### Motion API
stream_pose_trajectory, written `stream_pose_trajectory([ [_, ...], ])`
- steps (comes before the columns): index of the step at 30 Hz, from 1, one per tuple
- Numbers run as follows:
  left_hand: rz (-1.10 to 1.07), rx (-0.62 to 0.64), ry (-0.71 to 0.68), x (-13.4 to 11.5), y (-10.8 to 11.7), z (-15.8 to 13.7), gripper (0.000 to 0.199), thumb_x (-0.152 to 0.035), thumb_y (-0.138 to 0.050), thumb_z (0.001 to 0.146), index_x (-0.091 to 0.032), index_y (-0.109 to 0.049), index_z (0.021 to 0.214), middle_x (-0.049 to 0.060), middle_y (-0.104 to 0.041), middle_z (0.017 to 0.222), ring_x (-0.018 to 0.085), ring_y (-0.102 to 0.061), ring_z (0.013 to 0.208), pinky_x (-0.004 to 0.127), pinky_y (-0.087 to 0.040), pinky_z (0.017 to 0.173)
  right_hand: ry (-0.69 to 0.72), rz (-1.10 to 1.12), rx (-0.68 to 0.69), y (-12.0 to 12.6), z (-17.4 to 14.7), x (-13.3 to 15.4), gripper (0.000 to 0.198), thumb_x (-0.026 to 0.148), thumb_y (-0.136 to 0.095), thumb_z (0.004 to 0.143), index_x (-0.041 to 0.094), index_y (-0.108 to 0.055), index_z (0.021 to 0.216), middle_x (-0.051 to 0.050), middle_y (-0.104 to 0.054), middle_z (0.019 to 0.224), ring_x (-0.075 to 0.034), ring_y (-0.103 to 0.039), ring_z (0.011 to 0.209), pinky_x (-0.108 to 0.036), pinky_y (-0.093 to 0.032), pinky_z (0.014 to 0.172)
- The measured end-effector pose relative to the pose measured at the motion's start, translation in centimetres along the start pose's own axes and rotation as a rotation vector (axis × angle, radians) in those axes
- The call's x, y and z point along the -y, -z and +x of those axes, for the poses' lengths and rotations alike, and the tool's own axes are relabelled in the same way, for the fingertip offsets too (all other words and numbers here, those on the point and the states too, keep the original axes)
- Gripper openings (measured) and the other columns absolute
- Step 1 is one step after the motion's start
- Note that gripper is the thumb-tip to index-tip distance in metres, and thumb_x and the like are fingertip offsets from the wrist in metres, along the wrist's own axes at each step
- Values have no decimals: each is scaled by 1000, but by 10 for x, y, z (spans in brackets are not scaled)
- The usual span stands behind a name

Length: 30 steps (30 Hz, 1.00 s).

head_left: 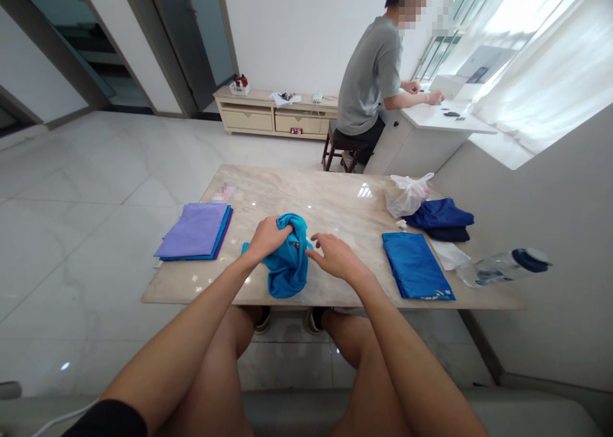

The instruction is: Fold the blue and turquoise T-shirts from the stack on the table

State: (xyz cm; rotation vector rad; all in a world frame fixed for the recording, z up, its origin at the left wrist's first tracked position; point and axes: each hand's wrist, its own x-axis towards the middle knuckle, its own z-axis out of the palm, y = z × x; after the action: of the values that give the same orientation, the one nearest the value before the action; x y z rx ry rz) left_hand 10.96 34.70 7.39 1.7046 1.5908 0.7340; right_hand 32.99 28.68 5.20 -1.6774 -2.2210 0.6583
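Observation:
A crumpled turquoise-blue cloth garment (287, 274) is bunched up over the middle of the marble-topped table (335, 213). My left hand (269, 237) grips its upper edge, with the fingertips tucked inside the fold. A small red patch shows within the opening. Just to the right, my right hand (332, 253) has its thumb and fingers apart, the thumb close to the garment's edge; whether it touches cannot be seen clearly. Left of my hands lies a stack of folded purple and blue cloth (194, 230). A folded blue cloth (416, 266) rests on the right side.
At the right end are a white plastic bag (408, 194), dark blue cloth (439, 214), white paper (449, 254) and a clear bottle (502, 268) lying down. Beyond the table, a person (371, 79) sits on a stool at a white desk. A low cabinet (258, 119) lines the wall.

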Motion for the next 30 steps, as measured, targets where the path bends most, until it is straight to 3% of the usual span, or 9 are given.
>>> stream_pose_trajectory([
  [2, -230, -7, 91, -6, 0, -4, 18, -36, -68, 81, -21, -74, 75, 5, -80, 80, 27, -77, 88, 32, -59, 79, -82, -48, 249, -9, -1, -1, 63, 63, -77, 98, 18, -70, 142, -20, -79, 133, -38, -74, 122, -44, -57, 99],
  [5, -589, 53, 190, -20, 3, -14, 22, -39, -73, 75, -18, -76, 82, 4, -81, 82, 24, -76, 80, 31, -60, 73, -170, -9, 389, -15, 2, -1, 83, 73, -82, 88, 18, -70, 149, -21, -78, 138, -40, -77, 118, -44, -60, 93],
  [10, -898, 105, 228, -38, 15, -26, 28, -38, -83, 70, -16, -78, 87, 4, -82, 85, 21, -76, 80, 28, -63, 74, -60, 232, 329, -8, 8, -10, 34, 45, -80, 92, 21, -83, 116, -12, -84, 122, -29, -78, 102, -35, -59, 88],
  [15, -1037, 180, 334, -41, 32, -30, 24, -33, -79, 75, -16, -78, 92, 7, -84, 90, 22, -79, 81, 30, -67, 77, -43, 241, -94, 14, 11, -31, 22, 16, -56, 85, 21, -78, 85, -3, -78, 82, -21, -67, 77, -30, -49, 75],
  [20, -977, 414, 410, -26, 48, -28, 39, -38, -81, 76, -16, -80, 108, 11, -86, 102, 32, -83, 97, 41, -71, 85, -180, 256, -728, 48, 12, -54, 26, 25, -50, 84, 21, -76, 88, -3, -70, 75, -22, -60, 72, -33, -45, 73],
  [22, -931, 465, 398, -18, 51, -27, 46, -41, -83, 75, -16, -80, 113, 13, -87, 106, 37, -83, 108, 46, -71, 92, -229, 344, -819, 54, 10, -56, 30, 30, -50, 86, 20, -77, 92, -3, -69, 76, -22, -59, 72, -34, -47, 73],
  [25, -848, 511, 339, -15, 53, -30, 55, -44, -84, 72, -16, -79, 118, 14, -86, 110, 41, -81, 114, 52, -70, 98, -239, 545, -622, 55, 3, -49, 41, 42, -47, 95, 20, -80, 104, -4, -72, 82, -23, -63, 75, -35, -52, 75],
  [28, -795, 472, 238, -24, 55, -40, 62, -45, -84, 68, -16, -78, 123, 13, -86, 108, 42, -81, 112, 54, -70, 97, -210, 772, -169, 54, -8, -37, 67, 68, -38, 106, 20, -82, 120, -7, -78, 88, -27, -71, 80, -38, -59, 76],
  [30, -737, 351, 189, -33, 58, -50, 60, -48, -80, 70, -17, -79, 122, 11, -86, 103, 42, -81, 111, 54, -71, 95, -128, 862, 97, 57, -17, -31, 77, 85, -45, 101, 20, -84, 120, -9, -81, 92, -30, -75, 87, -40, -63, 79],
])
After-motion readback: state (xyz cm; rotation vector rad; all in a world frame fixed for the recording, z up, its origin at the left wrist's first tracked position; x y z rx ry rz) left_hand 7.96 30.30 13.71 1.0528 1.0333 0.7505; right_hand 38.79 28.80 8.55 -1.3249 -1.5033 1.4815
